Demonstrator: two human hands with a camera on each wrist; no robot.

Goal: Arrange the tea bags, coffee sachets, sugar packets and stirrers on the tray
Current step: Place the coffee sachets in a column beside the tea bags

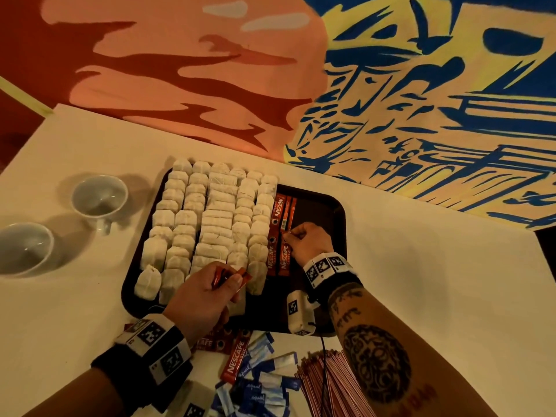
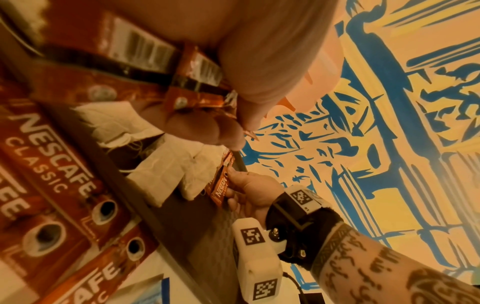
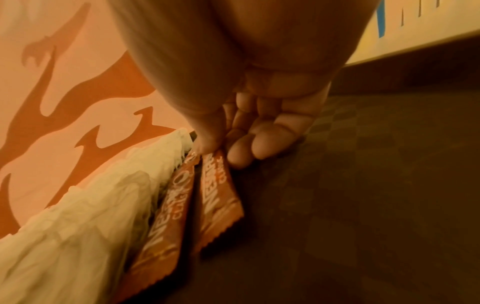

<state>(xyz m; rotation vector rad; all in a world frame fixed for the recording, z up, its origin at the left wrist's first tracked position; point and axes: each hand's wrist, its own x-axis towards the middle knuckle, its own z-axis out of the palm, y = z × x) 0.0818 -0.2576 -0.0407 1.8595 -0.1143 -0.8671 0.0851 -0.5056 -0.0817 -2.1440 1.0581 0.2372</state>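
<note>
The tray is showing dark brown with a faint checker texture. The tea bags are showing off-white. The coffee sachets are showing red-orange with white lettering. The sugar packets are showing blue and white. The stirrers are showing red-and-white stripes. The cups are showing white. The wall is showing blue marks on yellow.

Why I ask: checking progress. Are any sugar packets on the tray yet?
No: the blue sugar packets all lie off the tray, on the table.

Left hand grips coffee sachets — barcodes showing.
</note>
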